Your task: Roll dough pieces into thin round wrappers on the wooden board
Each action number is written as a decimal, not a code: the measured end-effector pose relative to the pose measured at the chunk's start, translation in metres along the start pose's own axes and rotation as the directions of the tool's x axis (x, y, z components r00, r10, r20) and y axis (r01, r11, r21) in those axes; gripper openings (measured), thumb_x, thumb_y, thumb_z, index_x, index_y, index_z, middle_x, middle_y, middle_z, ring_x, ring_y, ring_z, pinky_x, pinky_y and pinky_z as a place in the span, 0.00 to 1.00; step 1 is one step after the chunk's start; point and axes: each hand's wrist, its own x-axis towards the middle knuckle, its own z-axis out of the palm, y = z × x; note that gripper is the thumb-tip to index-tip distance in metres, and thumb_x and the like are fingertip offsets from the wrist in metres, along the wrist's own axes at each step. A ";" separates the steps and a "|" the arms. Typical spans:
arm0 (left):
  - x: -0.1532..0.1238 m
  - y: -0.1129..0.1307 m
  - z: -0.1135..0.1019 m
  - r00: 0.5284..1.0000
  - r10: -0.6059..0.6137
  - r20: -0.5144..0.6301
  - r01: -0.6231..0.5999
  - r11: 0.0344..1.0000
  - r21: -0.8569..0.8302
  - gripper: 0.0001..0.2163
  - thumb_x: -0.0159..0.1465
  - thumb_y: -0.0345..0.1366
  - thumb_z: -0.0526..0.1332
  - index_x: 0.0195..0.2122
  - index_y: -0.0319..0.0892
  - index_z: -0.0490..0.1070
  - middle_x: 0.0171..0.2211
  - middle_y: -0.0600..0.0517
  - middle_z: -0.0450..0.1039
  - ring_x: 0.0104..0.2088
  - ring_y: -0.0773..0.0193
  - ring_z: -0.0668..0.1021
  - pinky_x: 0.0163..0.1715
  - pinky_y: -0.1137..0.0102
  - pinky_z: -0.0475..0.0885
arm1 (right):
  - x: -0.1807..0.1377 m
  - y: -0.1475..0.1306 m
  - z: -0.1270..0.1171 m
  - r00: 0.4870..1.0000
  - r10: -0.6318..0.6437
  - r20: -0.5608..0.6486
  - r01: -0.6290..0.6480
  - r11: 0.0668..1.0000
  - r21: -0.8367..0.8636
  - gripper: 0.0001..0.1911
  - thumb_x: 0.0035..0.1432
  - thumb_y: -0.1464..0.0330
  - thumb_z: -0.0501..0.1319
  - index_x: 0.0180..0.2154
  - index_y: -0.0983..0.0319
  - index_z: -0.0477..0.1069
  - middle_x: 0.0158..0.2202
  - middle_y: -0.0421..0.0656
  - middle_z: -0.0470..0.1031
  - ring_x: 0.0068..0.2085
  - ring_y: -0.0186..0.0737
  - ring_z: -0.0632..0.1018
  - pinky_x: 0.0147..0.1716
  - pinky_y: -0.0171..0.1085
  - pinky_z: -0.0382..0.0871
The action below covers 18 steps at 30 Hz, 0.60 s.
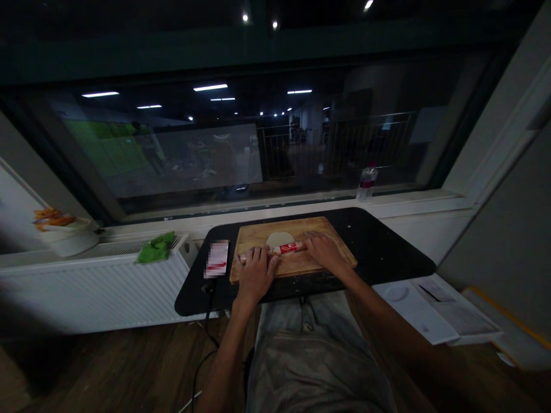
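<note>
A rolling pin (289,248) with a red and white label lies crosswise on a wooden board (253,231). My left hand (256,268) rests on the pin's left end, fingers bent over it and thumb toward the middle. Over the right end curls my right hand (322,249). Just beyond the pin shows a flat, pale, round piece of dough (280,237); its near edge is hidden by the pin and seems to lie under or against it.
The board sits on a black table (387,252), with a phone (217,258) to its left and a cable (208,312) hanging down. A bottle (367,183) stands on the sill. A green cloth (156,248) and white bowl (73,238) are left; a white box (424,310) is lower right.
</note>
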 end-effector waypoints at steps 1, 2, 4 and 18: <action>0.000 0.000 0.000 1.000 -0.001 -0.006 0.001 1.000 0.001 0.24 0.81 0.52 0.48 0.69 0.48 0.69 0.63 0.41 0.75 0.67 0.44 0.72 0.73 0.35 0.56 | 0.000 0.001 0.001 1.000 0.000 -0.007 0.000 1.000 0.011 0.25 0.77 0.71 0.46 0.59 0.68 0.78 0.64 0.56 0.80 0.65 0.49 0.78 0.68 0.41 0.65; -0.001 0.000 0.001 1.000 -0.001 -0.010 0.001 1.000 0.004 0.24 0.81 0.52 0.48 0.69 0.48 0.69 0.63 0.41 0.75 0.67 0.44 0.72 0.73 0.35 0.56 | -0.001 0.001 0.002 1.000 -0.007 -0.010 0.007 1.000 0.020 0.25 0.77 0.71 0.46 0.60 0.68 0.78 0.64 0.56 0.80 0.64 0.48 0.78 0.68 0.42 0.65; -0.001 -0.001 0.002 1.000 0.002 -0.013 -0.002 1.000 0.011 0.23 0.81 0.50 0.48 0.68 0.48 0.69 0.63 0.41 0.75 0.68 0.44 0.71 0.73 0.35 0.57 | -0.002 0.003 0.004 1.000 -0.027 -0.016 0.027 0.999 0.032 0.25 0.77 0.71 0.46 0.61 0.68 0.78 0.64 0.56 0.79 0.65 0.48 0.77 0.69 0.42 0.63; 0.038 -0.002 -0.005 0.978 -0.140 -0.152 0.141 0.990 -0.006 0.26 0.77 0.46 0.56 0.74 0.43 0.63 0.71 0.33 0.64 0.70 0.39 0.68 0.69 0.43 0.65 | -0.010 0.002 0.005 0.991 -0.069 -0.113 0.081 0.991 0.105 0.19 0.78 0.62 0.58 0.63 0.59 0.77 0.62 0.52 0.81 0.64 0.52 0.76 0.69 0.49 0.62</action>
